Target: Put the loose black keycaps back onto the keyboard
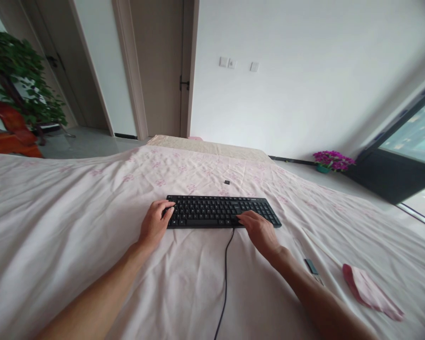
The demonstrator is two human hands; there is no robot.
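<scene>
A black computer keyboard (201,208) lies flat on the pale bedspread, its cable (225,274) running toward me. My left hand (156,219) grips the keyboard's left end, with thumb and fingers over its edge. My right hand (257,226) rests over the keys right of the space bar, its fingertips pressed together on the key area; whatever they pinch is hidden. Beyond the keyboard lies a small loose black keycap (227,182). Next to my right forearm is a small tool with a dark handle and thin metal wires (311,267).
A pink and white cloth item, perhaps a sock (371,290), lies at the right. The patterned bedspread (74,226) is wrinkled. Beyond it are a door (156,66), a white wall, a pot of purple flowers (335,160) and a leafy plant (17,71) near a wooden chair (12,127).
</scene>
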